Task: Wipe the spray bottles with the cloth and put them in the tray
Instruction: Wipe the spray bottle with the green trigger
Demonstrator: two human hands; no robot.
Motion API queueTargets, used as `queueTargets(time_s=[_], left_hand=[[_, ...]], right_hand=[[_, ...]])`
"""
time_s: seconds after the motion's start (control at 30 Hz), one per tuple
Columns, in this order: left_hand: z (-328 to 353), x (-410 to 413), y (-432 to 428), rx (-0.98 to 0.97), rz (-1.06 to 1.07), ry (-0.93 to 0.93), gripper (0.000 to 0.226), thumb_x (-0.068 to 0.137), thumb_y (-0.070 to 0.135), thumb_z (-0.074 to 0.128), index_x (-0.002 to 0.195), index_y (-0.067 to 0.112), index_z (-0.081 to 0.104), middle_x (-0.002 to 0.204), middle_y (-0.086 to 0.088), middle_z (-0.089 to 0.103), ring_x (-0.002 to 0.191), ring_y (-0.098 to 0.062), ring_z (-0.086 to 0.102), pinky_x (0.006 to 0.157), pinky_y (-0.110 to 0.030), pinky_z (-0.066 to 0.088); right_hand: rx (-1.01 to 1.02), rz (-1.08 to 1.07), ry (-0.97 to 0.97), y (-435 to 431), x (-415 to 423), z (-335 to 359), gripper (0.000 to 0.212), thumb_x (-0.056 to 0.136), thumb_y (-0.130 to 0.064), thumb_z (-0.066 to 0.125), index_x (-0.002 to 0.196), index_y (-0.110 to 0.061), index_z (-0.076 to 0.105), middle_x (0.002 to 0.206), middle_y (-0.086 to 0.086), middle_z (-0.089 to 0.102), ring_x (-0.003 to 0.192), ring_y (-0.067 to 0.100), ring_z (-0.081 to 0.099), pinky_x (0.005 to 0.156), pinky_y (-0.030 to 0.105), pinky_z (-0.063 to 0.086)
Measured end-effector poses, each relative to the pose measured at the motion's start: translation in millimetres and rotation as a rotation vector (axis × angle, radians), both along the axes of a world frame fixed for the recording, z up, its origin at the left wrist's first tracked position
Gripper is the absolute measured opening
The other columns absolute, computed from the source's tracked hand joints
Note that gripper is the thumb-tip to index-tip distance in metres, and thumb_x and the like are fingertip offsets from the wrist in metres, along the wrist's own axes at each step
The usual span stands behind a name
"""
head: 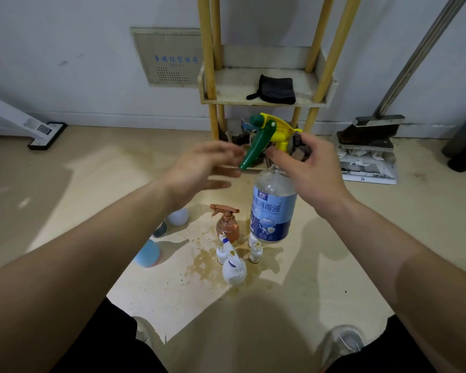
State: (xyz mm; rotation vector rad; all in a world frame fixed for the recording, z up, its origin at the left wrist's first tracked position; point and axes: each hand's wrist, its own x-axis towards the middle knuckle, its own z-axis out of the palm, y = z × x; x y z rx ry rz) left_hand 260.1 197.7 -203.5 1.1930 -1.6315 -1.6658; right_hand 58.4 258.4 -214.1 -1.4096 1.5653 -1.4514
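In right hand, perhaps smudged bottle

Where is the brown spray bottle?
In the head view the brown spray bottle stands on the floor at centre, left of the big blue-labelled bottle that the right hand grips, with small white bottles just in front.

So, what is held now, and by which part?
Right hand grips the clear blue-labelled spray bottle at its neck; left hand holds nothing.

Person wears black shorts and grey sneakers.
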Motion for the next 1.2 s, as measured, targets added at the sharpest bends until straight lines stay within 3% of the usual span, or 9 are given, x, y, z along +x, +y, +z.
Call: queueTargets(time_s=[0.1, 0.2, 0.53, 0.6, 0.73, 0.87, 0.93, 1.1, 1.2], left_hand=[[-18.6, 0.9, 7.7, 0.005, -0.263, -0.177, 0.061, 0.082, 0.028, 0.079, 0.137, 0.026, 0.052, 0.128, 0.007, 0.067, 0.115, -0.01, 0.065, 0.103, -0.043, 0.052], [-29.0, -11.6, 23.8, 0.029, -0.316, -0.146, 0.088, 0.069, 0.03, 0.091, 0.144, 0.026, 0.045, 0.134, 0.007, 0.062, 0.12, -0.01, 0.062, 0.102, -0.038, 0.052], [-26.0, -29.1, 35.0, -0.015, -0.042, -0.023, 0.063, 0.074, 0.021, 0.089, 0.128, 0.022, 0.057, 0.108, 0.002, 0.072, 0.091, -0.007, 0.072, 0.063, -0.019, 0.054], [-23.9, -31.3, 34.6, -0.025, 0.032, 0.003, 0.054, 0.077, 0.018, 0.085, 0.124, 0.02, 0.059, 0.101, 0.002, 0.073, 0.076, -0.002, 0.071, 0.053, -0.013, 0.048], [-24.2, -34.3, 33.3, -0.046, 0.111, 0.016, 0.046, 0.079, 0.017, 0.083, 0.12, 0.02, 0.063, 0.095, 0.005, 0.073, 0.073, 0.001, 0.07, 0.05, -0.01, 0.045], [-25.4, -35.9, 34.8, -0.097, 0.142, 0.014, 0.032, 0.086, 0.005, 0.073, 0.115, 0.011, 0.063, 0.086, 0.004, 0.073, 0.071, -0.004, 0.069, 0.055, -0.013, 0.049], [-25.0, -35.4, 35.5, -0.118, 0.14, 0.024, 0.024, 0.089, -0.003, 0.064, 0.109, 0.009, 0.06, 0.071, 0.009, 0.068, 0.056, 0.001, 0.064, 0.049, -0.01, 0.045], [-21.5, -37.0, 36.6, -0.072, 0.13, 0.004, 0.042, 0.08, 0.014, 0.082, 0.117, 0.013, 0.06, 0.085, 0.002, 0.069, 0.056, 0.003, 0.065, 0.044, -0.009, 0.042], [-19.3, -37.2, 36.7, -0.028, 0.143, 0.012, 0.054, 0.076, 0.021, 0.087, 0.122, 0.015, 0.06, 0.099, -0.002, 0.074, 0.07, -0.002, 0.072, 0.049, -0.012, 0.048]], right_hand=[[0.017, -0.026, -0.042, 0.1, -0.2, 3.3, 0.015, 0.087, -0.025, 0.077, 0.1, -0.018, 0.075, 0.092, 0.0, 0.076, 0.091, 0.024, 0.07, 0.084, 0.05, 0.057], [0.021, -0.019, -0.112, 0.9, 3.5, 7.7, 0.013, 0.089, -0.021, 0.075, 0.101, -0.016, 0.074, 0.092, -0.001, 0.077, 0.091, 0.022, 0.073, 0.087, 0.051, 0.058], [0.017, 0.061, -0.196, -0.7, 11.0, 8.4, 0.032, 0.099, -0.038, 0.055, 0.119, -0.017, 0.067, 0.115, 0.004, 0.072, 0.108, 0.015, 0.067, 0.098, 0.04, 0.052], [0.011, 0.037, -0.108, -0.5, 14.7, -0.1, 0.051, 0.096, -0.047, 0.045, 0.136, -0.02, 0.06, 0.132, 0.002, 0.062, 0.125, 0.013, 0.057, 0.11, 0.04, 0.044], [-0.103, -0.024, 0.306, 15.8, 21.9, -2.0, 0.045, 0.101, -0.017, 0.05, 0.146, -0.017, 0.052, 0.135, -0.001, 0.054, 0.124, 0.004, 0.049, 0.104, 0.012, 0.038], [-0.285, 0.021, 0.678, 20.7, 31.5, -16.9, 0.037, 0.097, -0.014, 0.055, 0.133, -0.013, 0.065, 0.149, 0.008, 0.05, 0.139, 0.028, 0.044, 0.115, 0.044, 0.037], [-0.309, 0.053, 0.762, 19.5, 31.7, -21.4, 0.033, 0.097, -0.018, 0.055, 0.127, -0.014, 0.07, 0.149, 0.007, 0.05, 0.141, 0.034, 0.041, 0.117, 0.048, 0.033], [-0.245, -0.011, 0.509, 14.0, 20.0, -8.8, 0.027, 0.098, -0.017, 0.059, 0.123, -0.015, 0.071, 0.141, 0.004, 0.053, 0.132, 0.015, 0.049, 0.112, 0.027, 0.04], [-0.048, -0.091, 0.139, 8.9, 10.0, -9.1, 0.027, 0.101, -0.016, 0.057, 0.123, -0.021, 0.07, 0.121, 0.0, 0.065, 0.109, 0.011, 0.061, 0.094, 0.03, 0.054]])
